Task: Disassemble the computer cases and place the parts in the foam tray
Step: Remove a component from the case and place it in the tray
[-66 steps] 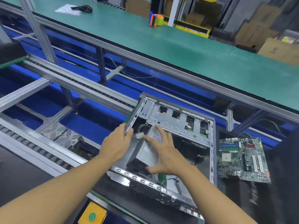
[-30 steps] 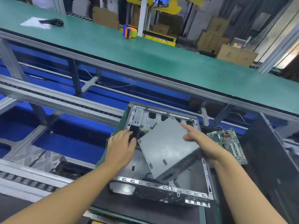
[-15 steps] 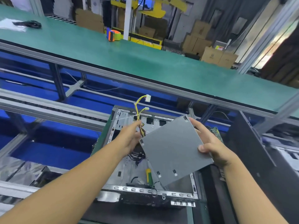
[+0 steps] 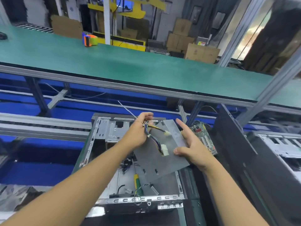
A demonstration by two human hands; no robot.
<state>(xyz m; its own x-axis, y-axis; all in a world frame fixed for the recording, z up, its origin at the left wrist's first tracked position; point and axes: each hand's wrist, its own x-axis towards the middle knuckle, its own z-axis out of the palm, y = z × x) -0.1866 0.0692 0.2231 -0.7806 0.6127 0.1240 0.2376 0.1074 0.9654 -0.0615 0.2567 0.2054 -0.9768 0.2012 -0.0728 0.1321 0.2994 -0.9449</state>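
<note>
Holding the power supply [image 4: 156,160] tilted above the open computer case [image 4: 104,128], your right hand [image 4: 193,147] grasps its right edge; your left hand [image 4: 138,131] clenches its cable harness [image 4: 156,141] near the case's far rim. A motherboard [image 4: 203,132] lies just right of the case.

A long green bench [image 4: 146,67] runs left to right across the far side. On it, far left of centre, stands an orange and green tape dispenser [image 4: 89,40]; a black cable [image 4: 2,36] lies at its left edge. Nearer and lower, a dark work surface [image 4: 140,219] carries an open computer case [image 4: 110,129], with a circuit board [image 4: 205,137] just beside it on the right.
</note>
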